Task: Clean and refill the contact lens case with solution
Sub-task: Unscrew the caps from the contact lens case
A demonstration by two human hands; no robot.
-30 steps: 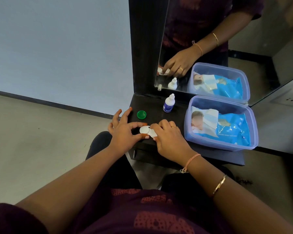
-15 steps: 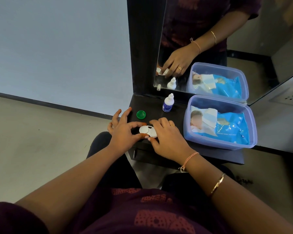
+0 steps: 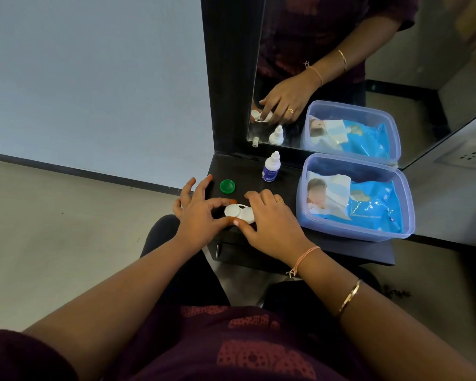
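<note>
A white contact lens case lies near the front edge of the dark shelf. My left hand pinches its left end between thumb and forefinger. My right hand holds its right end, fingers curled over the right well. A white cap sits on the left well. A loose green cap lies on the shelf just behind my left hand. A small white solution bottle with a blue label stands upright further back, uncapped.
A clear plastic tub holding a blue pack of wet wipes sits on the right of the shelf. A mirror stands behind and reflects my hand, bottle and tub. The shelf's front edge is directly under my hands.
My right hand has slid further over the case's right end and the case has shifted slightly on the shelf. The bottle, green cap and tub have stayed put.
</note>
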